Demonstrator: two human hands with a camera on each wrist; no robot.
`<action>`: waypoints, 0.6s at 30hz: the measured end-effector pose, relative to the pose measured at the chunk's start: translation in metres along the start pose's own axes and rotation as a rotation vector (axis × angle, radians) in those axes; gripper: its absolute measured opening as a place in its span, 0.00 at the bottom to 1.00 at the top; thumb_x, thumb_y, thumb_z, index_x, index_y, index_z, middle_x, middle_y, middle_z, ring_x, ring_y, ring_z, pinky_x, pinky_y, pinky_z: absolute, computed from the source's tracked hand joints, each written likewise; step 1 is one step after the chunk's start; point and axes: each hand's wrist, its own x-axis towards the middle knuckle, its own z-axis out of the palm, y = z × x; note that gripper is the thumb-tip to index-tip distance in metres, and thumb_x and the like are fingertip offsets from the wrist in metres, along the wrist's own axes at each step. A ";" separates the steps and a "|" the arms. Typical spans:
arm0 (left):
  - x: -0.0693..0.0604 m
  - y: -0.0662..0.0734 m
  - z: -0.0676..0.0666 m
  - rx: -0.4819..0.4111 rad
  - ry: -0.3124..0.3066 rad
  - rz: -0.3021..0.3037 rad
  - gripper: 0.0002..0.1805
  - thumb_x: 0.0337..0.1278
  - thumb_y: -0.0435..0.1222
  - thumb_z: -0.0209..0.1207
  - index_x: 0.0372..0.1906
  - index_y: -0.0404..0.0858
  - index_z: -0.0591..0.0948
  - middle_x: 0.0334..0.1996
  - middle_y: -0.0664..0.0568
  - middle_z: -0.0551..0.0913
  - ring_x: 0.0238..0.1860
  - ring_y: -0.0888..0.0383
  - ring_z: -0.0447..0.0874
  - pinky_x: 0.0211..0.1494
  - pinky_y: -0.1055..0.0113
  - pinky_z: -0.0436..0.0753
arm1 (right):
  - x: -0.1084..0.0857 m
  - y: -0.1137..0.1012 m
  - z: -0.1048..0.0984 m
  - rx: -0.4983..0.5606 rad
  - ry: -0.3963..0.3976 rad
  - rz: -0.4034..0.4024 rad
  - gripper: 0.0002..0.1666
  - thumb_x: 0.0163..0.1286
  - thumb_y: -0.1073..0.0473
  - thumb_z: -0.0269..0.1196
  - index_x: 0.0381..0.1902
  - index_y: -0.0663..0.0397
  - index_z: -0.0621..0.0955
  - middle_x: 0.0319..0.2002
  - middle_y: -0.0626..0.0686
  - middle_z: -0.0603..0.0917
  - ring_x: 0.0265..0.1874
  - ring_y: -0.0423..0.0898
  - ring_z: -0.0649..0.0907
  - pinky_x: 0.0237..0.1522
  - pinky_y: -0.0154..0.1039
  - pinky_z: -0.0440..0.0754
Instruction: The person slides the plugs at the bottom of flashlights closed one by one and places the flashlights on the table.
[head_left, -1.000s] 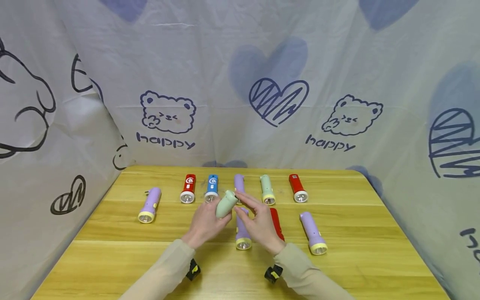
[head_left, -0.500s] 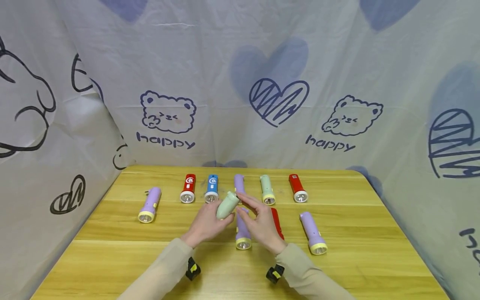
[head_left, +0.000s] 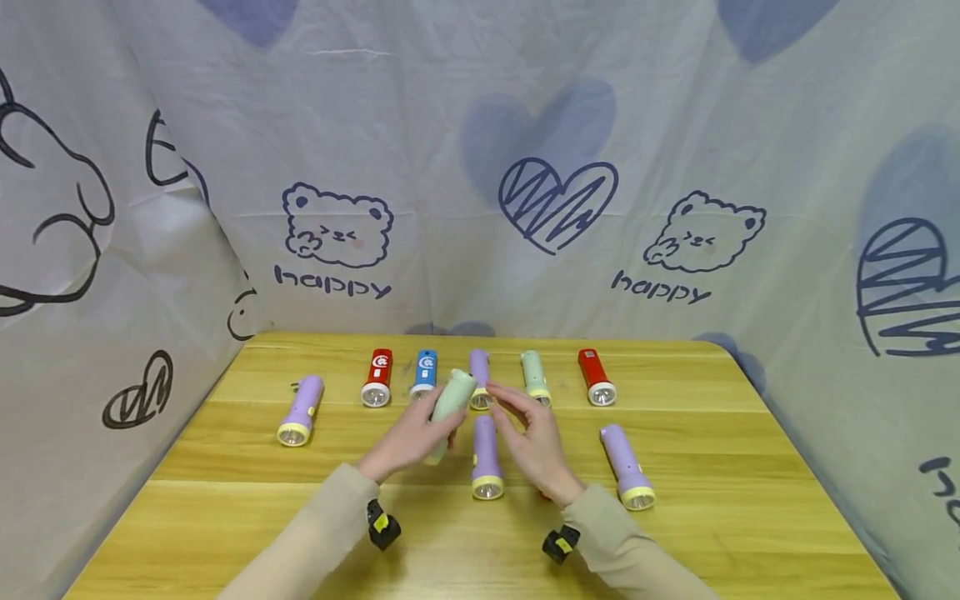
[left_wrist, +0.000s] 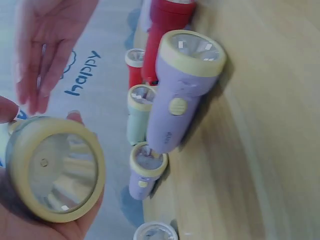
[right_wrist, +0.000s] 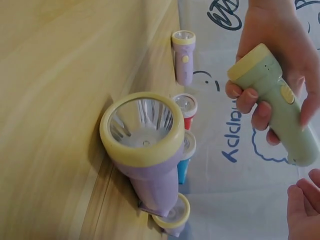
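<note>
My left hand (head_left: pixel 405 440) grips a pale green flashlight (head_left: pixel 454 395) above the table, its fingers wrapped round the body. In the right wrist view the light yellow button on that flashlight (right_wrist: pixel 286 93) faces the camera, and its cream-rimmed lens fills the lower left of the left wrist view. Just right of its tail end, my right hand (head_left: pixel 540 450) is held apart from it, fingers extended and holding nothing. Below and between the hands lies a purple flashlight (head_left: pixel 486 454) with a yellow rim. A red flashlight (left_wrist: pixel 162 27) is almost wholly hidden behind the right hand in the head view.
Along the back stand a red flashlight (head_left: pixel 377 377), a blue one (head_left: pixel 425 371), another purple one (head_left: pixel 478 364), another green one (head_left: pixel 532 368) and one more red one (head_left: pixel 595 375). Purple flashlights lie at left (head_left: pixel 302 408) and right (head_left: pixel 625 462). A printed curtain (head_left: pixel 450 167) encloses the wooden table (head_left: pixel 735 517).
My right hand has drawn away from the green flashlight's tail end, to the right, and now covers the nearer red flashlight. The left hand has turned the green flashlight more upright.
</note>
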 end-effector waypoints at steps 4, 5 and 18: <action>0.001 0.008 -0.007 -0.028 -0.013 -0.008 0.23 0.74 0.42 0.51 0.64 0.32 0.68 0.35 0.40 0.81 0.32 0.54 0.82 0.33 0.65 0.84 | 0.000 0.001 -0.004 0.006 0.011 0.004 0.17 0.73 0.69 0.60 0.58 0.68 0.81 0.62 0.65 0.81 0.65 0.59 0.79 0.67 0.39 0.78; 0.001 0.010 -0.008 -0.032 -0.011 -0.014 0.24 0.74 0.43 0.51 0.64 0.32 0.68 0.36 0.40 0.81 0.33 0.54 0.82 0.34 0.64 0.84 | 0.001 0.002 -0.005 0.006 0.013 0.003 0.17 0.73 0.69 0.60 0.58 0.68 0.81 0.62 0.65 0.81 0.65 0.60 0.79 0.67 0.38 0.78; 0.003 0.014 -0.025 0.061 0.088 -0.113 0.29 0.70 0.48 0.58 0.67 0.34 0.70 0.52 0.36 0.83 0.50 0.46 0.86 0.51 0.53 0.87 | -0.001 0.010 -0.015 -0.050 -0.002 -0.009 0.17 0.73 0.70 0.59 0.58 0.69 0.80 0.62 0.68 0.80 0.64 0.63 0.79 0.66 0.49 0.78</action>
